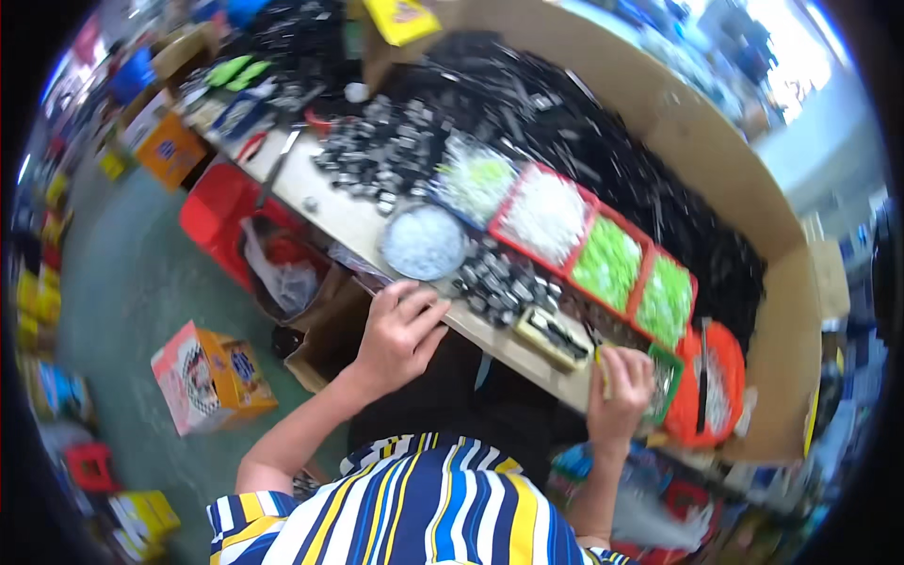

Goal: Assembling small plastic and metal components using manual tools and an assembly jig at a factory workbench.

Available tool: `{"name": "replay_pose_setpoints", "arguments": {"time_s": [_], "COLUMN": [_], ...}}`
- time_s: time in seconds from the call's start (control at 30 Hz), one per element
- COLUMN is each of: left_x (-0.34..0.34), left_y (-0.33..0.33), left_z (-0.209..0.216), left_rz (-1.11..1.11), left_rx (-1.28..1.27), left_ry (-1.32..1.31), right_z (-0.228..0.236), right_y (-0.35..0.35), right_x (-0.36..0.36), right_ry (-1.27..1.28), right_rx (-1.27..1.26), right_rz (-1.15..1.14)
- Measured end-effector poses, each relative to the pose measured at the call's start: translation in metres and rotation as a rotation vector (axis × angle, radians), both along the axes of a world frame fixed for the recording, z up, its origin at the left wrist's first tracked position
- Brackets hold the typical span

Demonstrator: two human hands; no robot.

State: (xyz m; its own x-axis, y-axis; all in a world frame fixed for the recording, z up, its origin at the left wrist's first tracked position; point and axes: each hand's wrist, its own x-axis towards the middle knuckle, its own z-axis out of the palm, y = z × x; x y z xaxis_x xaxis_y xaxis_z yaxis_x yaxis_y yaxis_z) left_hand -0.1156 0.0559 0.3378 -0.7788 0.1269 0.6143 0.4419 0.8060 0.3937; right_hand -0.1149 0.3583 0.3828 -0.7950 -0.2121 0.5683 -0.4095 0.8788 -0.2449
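Note:
My left hand (400, 331) rests on the front edge of the wooden workbench (350, 222), fingers curled loosely, just below a round tub of small white parts (423, 241); whether it grips anything I cannot tell. My right hand (621, 391) is closed around a thin yellowish stick-like piece (603, 365), beside a small green tray (667, 375). Between the hands lie a heap of small black-and-silver parts (502, 279) and a flat black-and-cream block (553, 335).
Red trays hold white pieces (544, 217) and green pieces (608, 264), (665, 299). An orange bin (716, 391) sits at right. A big cardboard-walled pile of black parts (603, 141) lies behind. Boxes (209, 377) and a red crate (218, 202) stand on the floor at left.

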Motion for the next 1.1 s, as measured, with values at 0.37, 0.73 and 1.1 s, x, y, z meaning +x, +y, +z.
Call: {"name": "replay_pose_setpoints", "arguments": {"time_s": [0.37,0.73,1.1], "left_x": [-0.160,-0.216,-0.237], "left_y": [0.089,0.140,0.146], "left_z": [0.020,0.003,-0.001], "left_rz": [-0.378,-0.356,-0.413], "left_rx": [-0.084,-0.305,-0.407], "left_ry": [0.046,0.099,0.088], "right_z": [-0.048,-0.062,-0.067], "right_y": [0.115,0.141,0.150], "right_x": [0.025,0.002,-0.003], "right_ry": [-0.252,-0.330,-0.292], "right_rx": [0.031,0.010,-0.013], "right_rz": [-0.542,-0.454,-0.435]}}
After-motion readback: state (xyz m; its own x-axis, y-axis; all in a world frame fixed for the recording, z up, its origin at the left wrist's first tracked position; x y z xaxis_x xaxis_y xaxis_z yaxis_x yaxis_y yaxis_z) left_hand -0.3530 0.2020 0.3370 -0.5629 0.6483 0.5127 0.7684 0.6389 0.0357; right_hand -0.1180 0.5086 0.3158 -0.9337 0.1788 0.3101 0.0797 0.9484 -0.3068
